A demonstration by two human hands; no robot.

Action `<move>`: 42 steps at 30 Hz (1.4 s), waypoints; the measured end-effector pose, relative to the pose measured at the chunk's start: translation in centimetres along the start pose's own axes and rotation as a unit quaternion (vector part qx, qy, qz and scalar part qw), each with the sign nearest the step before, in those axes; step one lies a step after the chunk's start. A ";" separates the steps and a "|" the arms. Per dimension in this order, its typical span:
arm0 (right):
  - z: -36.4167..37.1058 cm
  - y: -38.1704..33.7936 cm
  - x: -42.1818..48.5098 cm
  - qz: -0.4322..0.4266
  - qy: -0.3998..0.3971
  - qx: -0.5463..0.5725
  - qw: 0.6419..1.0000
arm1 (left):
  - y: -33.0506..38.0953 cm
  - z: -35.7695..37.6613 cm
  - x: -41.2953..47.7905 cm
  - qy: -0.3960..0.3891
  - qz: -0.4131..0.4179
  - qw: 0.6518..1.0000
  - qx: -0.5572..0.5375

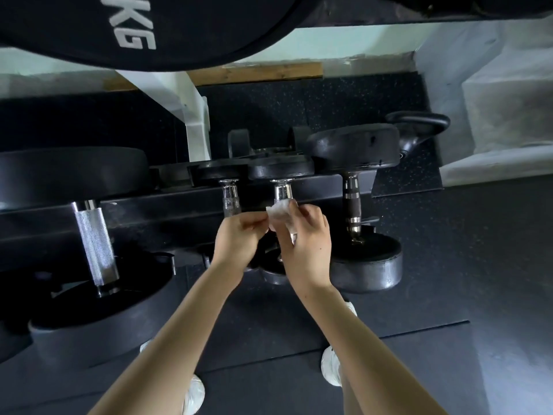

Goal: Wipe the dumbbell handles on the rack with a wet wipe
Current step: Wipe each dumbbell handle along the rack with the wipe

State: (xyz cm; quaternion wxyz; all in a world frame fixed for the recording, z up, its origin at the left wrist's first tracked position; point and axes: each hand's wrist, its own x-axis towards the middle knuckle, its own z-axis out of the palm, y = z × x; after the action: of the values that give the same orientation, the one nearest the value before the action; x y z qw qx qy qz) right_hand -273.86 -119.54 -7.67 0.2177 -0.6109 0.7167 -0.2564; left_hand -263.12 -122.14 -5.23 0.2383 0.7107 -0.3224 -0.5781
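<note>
I see the wet wipe (279,211) on the third dumbbell handle (282,191) of the rack (167,203): left hand (238,235) pinches its edge, right hand (306,239) curls round it. Mid-task, I judge; whether the other handles are wiped is unclear.

L hand (236,239) hides near end of one handle (230,199). R hand (308,244) & wipe (279,209) cover most of next handle (283,191). Big plate (89,31) at far top is cut off; only "KG" shows.
</note>
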 end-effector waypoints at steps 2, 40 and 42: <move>0.4 0.2 -0.2 0.018 0.000 0.027 0.999 | 0.3 -0.6 -0.2 -0.083 -0.011 0.996 0.009; 0.5 -1.3 3.8 0.060 0.102 0.119 0.986 | 4.7 -0.9 2.5 0.050 -0.033 0.992 -0.111; 0.5 -0.2 2.1 0.061 0.099 0.107 0.987 | 4.8 -1.0 2.5 0.047 -0.032 0.992 -0.110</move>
State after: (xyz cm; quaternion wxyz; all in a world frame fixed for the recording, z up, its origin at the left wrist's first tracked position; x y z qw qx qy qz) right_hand -273.69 -121.67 -7.94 0.2251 -0.5110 0.7386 -0.3776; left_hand -262.75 -127.22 -3.28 0.3111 0.7164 -0.2228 -0.5834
